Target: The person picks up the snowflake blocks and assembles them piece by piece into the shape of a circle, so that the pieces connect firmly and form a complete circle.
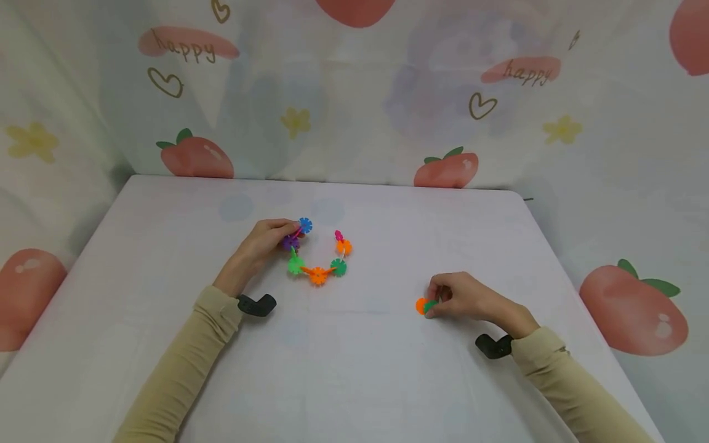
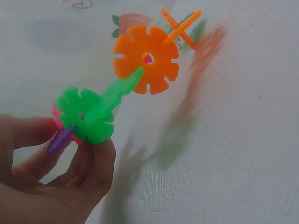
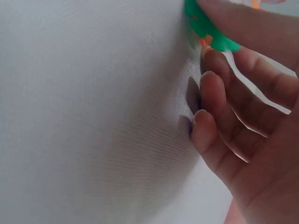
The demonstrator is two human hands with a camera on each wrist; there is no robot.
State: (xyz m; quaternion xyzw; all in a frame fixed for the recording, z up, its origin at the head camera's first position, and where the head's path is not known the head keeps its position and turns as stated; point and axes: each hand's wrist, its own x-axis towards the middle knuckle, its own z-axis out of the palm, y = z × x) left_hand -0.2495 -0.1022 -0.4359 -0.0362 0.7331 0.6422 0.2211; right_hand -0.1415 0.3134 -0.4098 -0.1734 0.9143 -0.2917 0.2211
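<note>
With thumb and fingers, my left hand grips one end of a curved chain of notched plastic snowflake discs. A blue disc shows at the fingertips, with a purple disc just below. The chain curves through light green, orange and dark green to a pink disc at its free end. In the left wrist view, a light green disc sits against the fingers. Apart to the right, my right hand pinches a green disc with an orange disc beside it, close over the table.
A white cloth covers the table. Behind it hangs a printed curtain with fruit, hearts and flowers. A black wrist device is on the left arm, and another black device on the right.
</note>
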